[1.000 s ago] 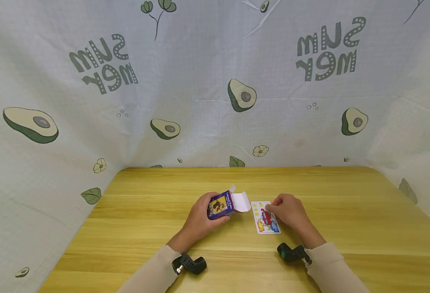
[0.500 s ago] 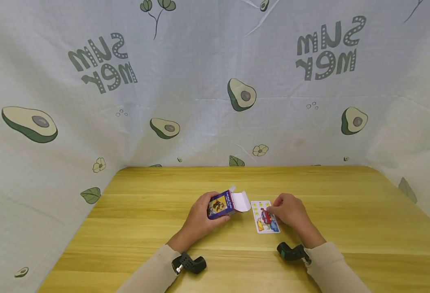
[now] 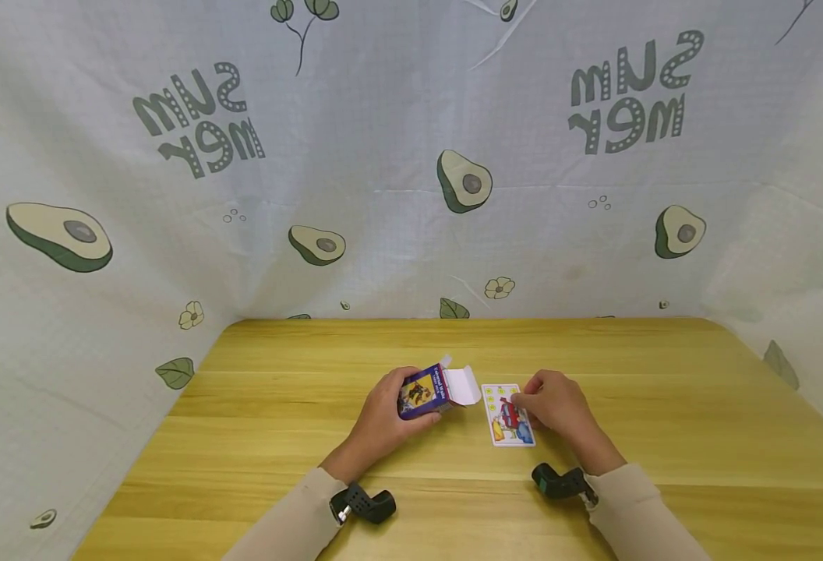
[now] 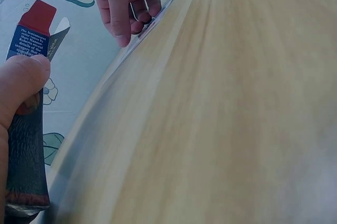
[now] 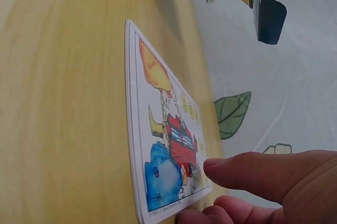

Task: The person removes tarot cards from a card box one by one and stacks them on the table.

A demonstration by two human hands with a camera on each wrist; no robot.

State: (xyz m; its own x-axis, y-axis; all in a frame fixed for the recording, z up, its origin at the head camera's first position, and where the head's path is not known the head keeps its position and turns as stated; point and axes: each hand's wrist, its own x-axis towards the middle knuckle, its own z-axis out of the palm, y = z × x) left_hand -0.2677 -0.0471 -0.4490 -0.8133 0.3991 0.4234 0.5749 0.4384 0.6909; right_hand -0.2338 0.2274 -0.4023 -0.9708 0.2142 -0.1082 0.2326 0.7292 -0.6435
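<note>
My left hand (image 3: pixel 382 414) grips a purple tarot card box (image 3: pixel 422 393), tilted with its open end and white flap (image 3: pixel 462 386) toward the right. In the left wrist view, the thumb (image 4: pixel 31 74) presses the printed side of the box (image 4: pixel 25 150). To the right of the box, a small stack of tarot cards (image 3: pixel 503 425) lies face up on the table, with coins and figures on the top card. My right hand (image 3: pixel 557 405) pinches the stack's right edge, thumb (image 5: pixel 237 171) on top and the other fingers curled at the edge, partly hidden.
The wood-grain table (image 3: pixel 278 436) spreads around both hands. A pale cloth with avocado prints (image 3: pixel 383 156) hangs behind it and along both sides. Black wrist cameras (image 3: pixel 369 506) are strapped at both sleeves.
My right thumb has shifted very slightly on the cards, and their edges look more lined up. The left hand and the box have stayed in place.
</note>
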